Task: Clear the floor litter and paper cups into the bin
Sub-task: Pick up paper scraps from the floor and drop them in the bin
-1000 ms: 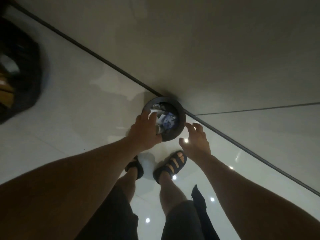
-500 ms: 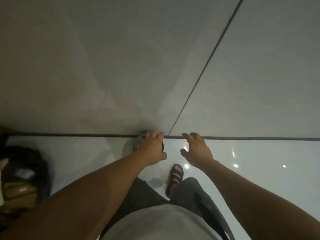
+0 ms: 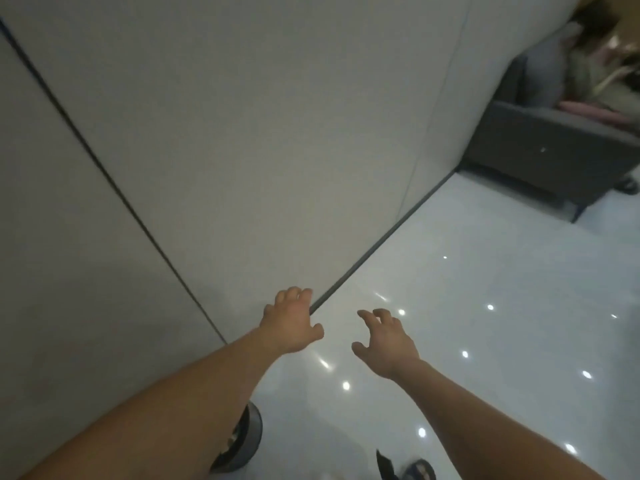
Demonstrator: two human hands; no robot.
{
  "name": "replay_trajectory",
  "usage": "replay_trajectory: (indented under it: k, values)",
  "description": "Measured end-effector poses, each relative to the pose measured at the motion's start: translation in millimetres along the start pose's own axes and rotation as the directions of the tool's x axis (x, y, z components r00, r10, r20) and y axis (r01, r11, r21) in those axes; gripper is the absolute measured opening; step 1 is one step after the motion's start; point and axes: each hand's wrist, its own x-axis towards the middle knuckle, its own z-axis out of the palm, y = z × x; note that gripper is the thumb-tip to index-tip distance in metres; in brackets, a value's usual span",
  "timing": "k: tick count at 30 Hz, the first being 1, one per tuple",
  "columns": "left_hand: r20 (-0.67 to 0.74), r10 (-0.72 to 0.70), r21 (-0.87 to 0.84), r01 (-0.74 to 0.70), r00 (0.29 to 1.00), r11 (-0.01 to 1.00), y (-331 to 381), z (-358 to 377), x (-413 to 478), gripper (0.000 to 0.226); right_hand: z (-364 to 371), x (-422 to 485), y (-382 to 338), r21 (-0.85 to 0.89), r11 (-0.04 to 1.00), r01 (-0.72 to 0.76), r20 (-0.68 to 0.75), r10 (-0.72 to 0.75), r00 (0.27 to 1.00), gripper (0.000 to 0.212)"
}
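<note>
- The bin [image 3: 254, 434], round with a dark rim, stands on the floor [image 3: 485, 341] against the wall [image 3: 242, 133]; it sits low in view, well below and behind the left hand [image 3: 292, 322], partly hidden by that forearm; something pale shows inside
- Left hand is held out in the air, fingers loosely spread, gripping nothing; right hand [image 3: 388, 337] is near it, apart, fingers relaxed and slightly curled, also empty
- A sandalled foot [image 3: 419, 471] shows at the bottom edge, right of the bin
- A dark grey sofa [image 3: 540, 157] stands far off at upper right with blurred things heaped on it; the glossy floor carries light reflections
</note>
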Motion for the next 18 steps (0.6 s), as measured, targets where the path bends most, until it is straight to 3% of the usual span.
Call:
replay_trajectory:
  k: [11,18]
  values:
    - [0.042,0.287,0.122,-0.290,0.957,0.949,271,11,89,0.077,-100,-36,233,0.154,0.956,-0.250,-0.157,0.274,0.949,0.074]
    - [0.118,0.434,0.145,-0.447,0.893,0.882,420,32,123,0.075,-152,-60,350,0.237,0.888,-0.393,-0.226,0.444,0.867,0.073]
